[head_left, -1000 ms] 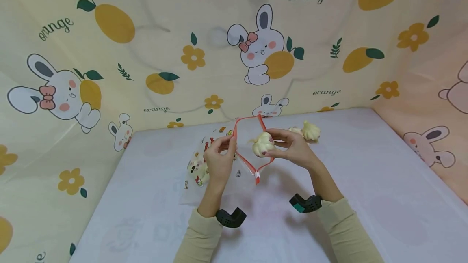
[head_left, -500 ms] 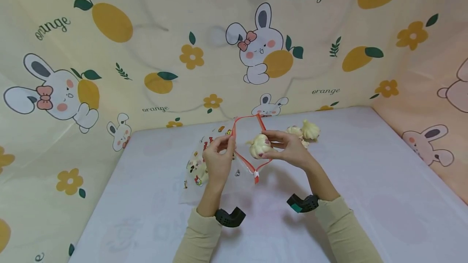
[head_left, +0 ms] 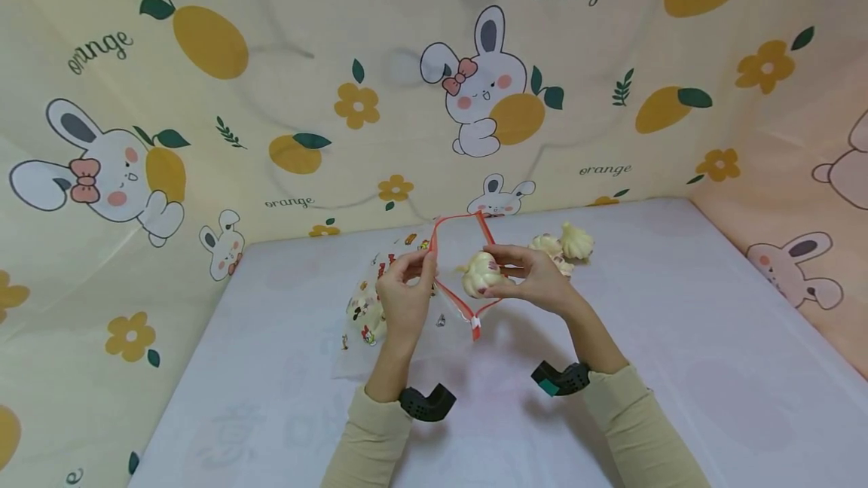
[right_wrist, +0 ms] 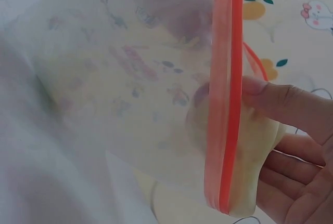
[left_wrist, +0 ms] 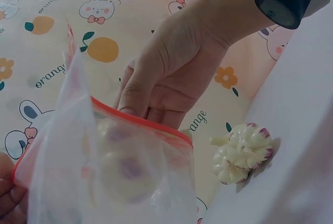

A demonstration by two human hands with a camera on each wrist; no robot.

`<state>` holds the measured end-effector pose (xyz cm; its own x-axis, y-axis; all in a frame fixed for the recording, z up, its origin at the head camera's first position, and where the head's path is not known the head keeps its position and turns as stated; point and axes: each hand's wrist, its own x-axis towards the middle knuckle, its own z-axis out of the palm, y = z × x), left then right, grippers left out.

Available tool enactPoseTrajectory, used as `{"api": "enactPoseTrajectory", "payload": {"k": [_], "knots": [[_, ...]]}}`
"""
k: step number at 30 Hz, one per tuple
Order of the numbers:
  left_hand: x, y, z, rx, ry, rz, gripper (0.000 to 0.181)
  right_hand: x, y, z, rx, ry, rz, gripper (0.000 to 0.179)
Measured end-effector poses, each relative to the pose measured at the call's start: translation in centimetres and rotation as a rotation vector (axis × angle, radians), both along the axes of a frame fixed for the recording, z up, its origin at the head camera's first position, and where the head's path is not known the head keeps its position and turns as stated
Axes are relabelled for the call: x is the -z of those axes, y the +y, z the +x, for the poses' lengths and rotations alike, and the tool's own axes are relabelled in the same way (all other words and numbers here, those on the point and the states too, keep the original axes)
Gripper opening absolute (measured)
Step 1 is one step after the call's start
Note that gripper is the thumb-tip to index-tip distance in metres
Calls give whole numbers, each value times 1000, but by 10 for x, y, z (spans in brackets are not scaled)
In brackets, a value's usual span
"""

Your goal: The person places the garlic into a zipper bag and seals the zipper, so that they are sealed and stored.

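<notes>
A garlic bulb (head_left: 480, 275) sits between the thumb and fingers of my right hand (head_left: 539, 279), at the open mouth of a clear zip bag (head_left: 389, 352) with a red-orange zip edge. In the left wrist view, the bulb (left_wrist: 125, 169) shows blurred through the film, and the right hand (left_wrist: 171, 73) reaches in over the rim. My left hand (head_left: 407, 296) pinches the opposite edge of the mouth. Pale garlic (head_left: 366, 311) shows inside the bag, behind its printed cartoon figures. The right thumb (right_wrist: 281, 96) lies by the zip edge in the right wrist view.
More garlic bulbs (head_left: 576, 242) lie on the white-covered table (head_left: 678, 307) to the right, behind the right hand. A white slider (head_left: 477, 324) sits at the near corner of the bag's zip. A printed cloth wall (head_left: 407, 111) rises behind the table.
My right hand has shifted slightly left with the garlic bulb, which now sits a little lower in the bag's mouth. The left hand keeps its place on the bag edge.
</notes>
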<state>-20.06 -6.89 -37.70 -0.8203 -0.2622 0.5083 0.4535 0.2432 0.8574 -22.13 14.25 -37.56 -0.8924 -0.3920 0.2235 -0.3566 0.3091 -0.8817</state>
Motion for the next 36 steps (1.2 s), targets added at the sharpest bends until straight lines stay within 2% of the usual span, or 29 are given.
{"api": "enactPoseTrajectory", "payload": {"k": [8,18,25,30,36], "knots": [[2,1,-2,-24,77,-20,18,3,1,-2,-17,18,-12,62],[1,0,-2,13,24,25,20,3,6,-5,24,-1,-21,58],[1,0,-1,-1,20,24,18,4,19,-7,48,-34,-73,55],[-2,0,0,-2,23,18,19,3,28,-9,67,-22,-83,54],[-2,-2,0,0,-14,27,20,4,37,-10,106,-31,-77,53]]}}
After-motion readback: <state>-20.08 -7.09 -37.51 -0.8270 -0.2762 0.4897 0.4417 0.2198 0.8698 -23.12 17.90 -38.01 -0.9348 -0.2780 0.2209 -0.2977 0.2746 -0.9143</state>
